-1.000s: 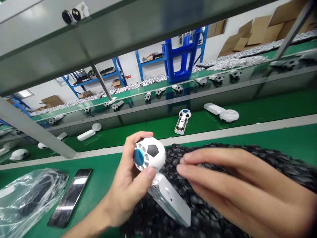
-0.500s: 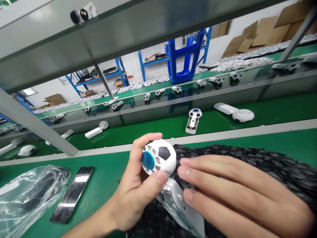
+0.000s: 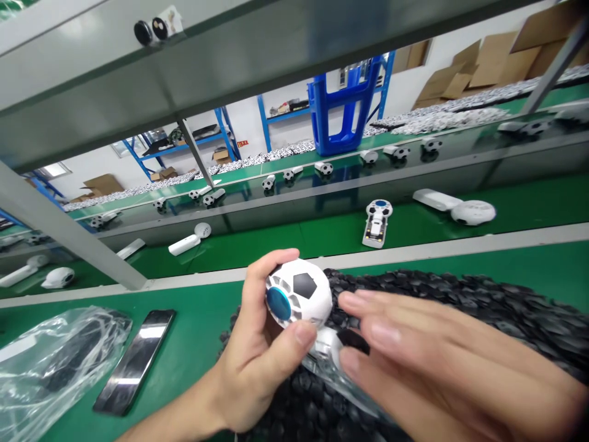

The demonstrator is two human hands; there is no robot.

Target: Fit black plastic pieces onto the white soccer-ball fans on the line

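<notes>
A white handheld fan [image 3: 317,301] with a soccer-ball head, black pentagon patches and a blue round centre is gripped in my left hand [image 3: 257,350]. The thumb and fingers of that hand wrap the ball head. Its handle, with a clear part along it, slants down right and is largely hidden. My right hand [image 3: 442,356] hovers beside the handle, blurred, with its fingers stretched out and apart. A smooth dark shape shows between those fingers; whether they touch it is unclear. Below both hands spreads a heap of black patches [image 3: 414,288].
A phone [image 3: 135,362] and a clear plastic bag [image 3: 59,368] lie on the green table at left. Beyond a pale rail, a green conveyor [image 3: 294,239] carries fans, among them an opened fan [image 3: 377,224]. A blue stool [image 3: 338,116] stands behind; a metal beam [image 3: 257,67] crosses overhead.
My right hand has shifted and its fingers now hide more of the handle. The ball head has turned slightly in my left hand. Fans on the near conveyor have moved right, those behind slightly left.
</notes>
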